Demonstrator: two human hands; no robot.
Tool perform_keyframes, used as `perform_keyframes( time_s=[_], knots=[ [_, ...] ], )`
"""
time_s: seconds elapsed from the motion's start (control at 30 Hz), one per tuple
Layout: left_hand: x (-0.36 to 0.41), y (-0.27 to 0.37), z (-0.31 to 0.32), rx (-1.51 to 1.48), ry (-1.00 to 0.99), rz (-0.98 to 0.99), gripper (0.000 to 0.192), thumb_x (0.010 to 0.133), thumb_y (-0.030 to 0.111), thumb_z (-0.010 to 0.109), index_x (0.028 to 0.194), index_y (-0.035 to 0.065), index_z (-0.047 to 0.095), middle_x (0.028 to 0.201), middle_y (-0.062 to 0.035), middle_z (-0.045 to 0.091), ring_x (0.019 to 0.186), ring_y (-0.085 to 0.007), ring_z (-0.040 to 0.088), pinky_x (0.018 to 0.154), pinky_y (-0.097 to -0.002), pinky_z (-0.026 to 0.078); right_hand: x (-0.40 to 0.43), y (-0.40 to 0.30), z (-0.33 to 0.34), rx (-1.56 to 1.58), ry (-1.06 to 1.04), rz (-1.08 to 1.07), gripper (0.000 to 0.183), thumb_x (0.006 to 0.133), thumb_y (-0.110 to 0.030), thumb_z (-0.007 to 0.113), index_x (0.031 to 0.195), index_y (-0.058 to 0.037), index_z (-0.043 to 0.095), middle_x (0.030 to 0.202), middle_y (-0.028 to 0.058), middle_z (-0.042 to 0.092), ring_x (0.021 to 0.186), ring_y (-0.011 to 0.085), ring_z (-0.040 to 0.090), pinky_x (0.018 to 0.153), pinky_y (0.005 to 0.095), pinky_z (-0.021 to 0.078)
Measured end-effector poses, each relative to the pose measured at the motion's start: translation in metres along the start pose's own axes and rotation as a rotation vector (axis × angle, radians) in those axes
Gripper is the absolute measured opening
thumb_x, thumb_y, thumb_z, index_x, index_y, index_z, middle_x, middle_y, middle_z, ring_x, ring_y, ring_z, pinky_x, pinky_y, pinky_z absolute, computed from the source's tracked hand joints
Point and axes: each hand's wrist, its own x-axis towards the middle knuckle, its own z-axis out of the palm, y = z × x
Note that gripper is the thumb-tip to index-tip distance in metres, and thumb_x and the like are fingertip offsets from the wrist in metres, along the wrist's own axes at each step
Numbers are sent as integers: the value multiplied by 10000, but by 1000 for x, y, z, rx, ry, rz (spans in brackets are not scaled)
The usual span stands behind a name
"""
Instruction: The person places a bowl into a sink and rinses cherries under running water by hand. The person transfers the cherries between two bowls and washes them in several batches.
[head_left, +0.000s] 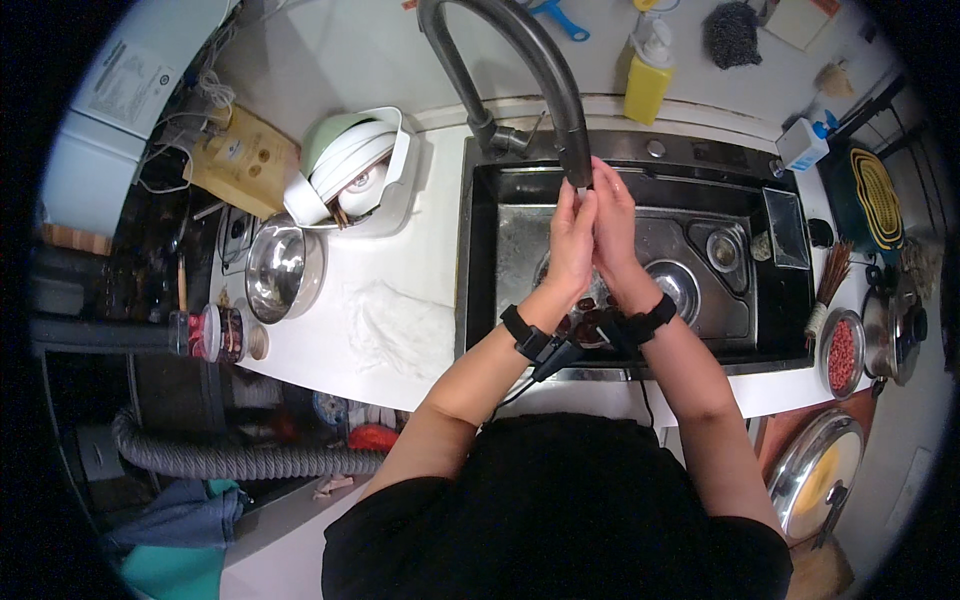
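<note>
My left hand (573, 244) and my right hand (613, 225) are pressed together just under the spout of the black pull-down faucet (576, 154). A short pale bit of water shows at the spout's mouth, between my fingertips. The space between my palms is hidden, so whether anything lies there does not show. Below my wrists, in the dark sink (517, 232), several dark red fruits that look like jujubes (586, 330) sit in a bowl, partly covered by my forearms. A round metal bowl or lid (673, 289) rests in the sink to the right of my right wrist.
A white cloth (401, 326) lies left of the sink, near a steel bowl (277, 270) and a white dish rack (405, 172) holding bowls. A yellow pump bottle (649, 82) stands behind the sink. On the right are a twig brush (829, 289) and a bowl of red beans or peanuts (841, 356).
</note>
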Motion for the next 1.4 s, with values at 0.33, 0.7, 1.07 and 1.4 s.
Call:
perform_keyframes(
  time_s=[0.33,0.7,1.07,1.4],
  knots=[
    [-3,5,-1,-44,30,-14,247,1030,255,436,1167,80,542,992,-7,555,910,-104,527,797,-270,454,-11,-4,2,123,-35,92,336,1004,-193,501,1276,-2,551,1061,17,606,919,81,533,808,218,437],
    [17,11,-13,-31,17,37,242,1014,232,440,1152,92,582,877,29,555,762,-78,520,680,-248,450,-23,1,9,238,4,207,305,988,-176,529,1258,-37,555,1007,3,605,834,80,552,726,225,461],
    [23,12,-21,15,53,-34,346,1021,286,450,1278,79,551,1003,7,603,849,-91,541,731,-266,456,-27,6,19,70,-24,54,310,986,-119,505,1284,-43,539,1048,13,589,883,76,538,758,214,452],
    [14,6,-16,45,-15,-14,363,1027,314,424,1267,65,537,1111,-48,584,994,-114,544,854,-277,454,-17,1,12,-65,-39,-61,373,960,-123,537,1315,-14,506,1061,16,584,899,82,532,783,215,450]
  ],
)
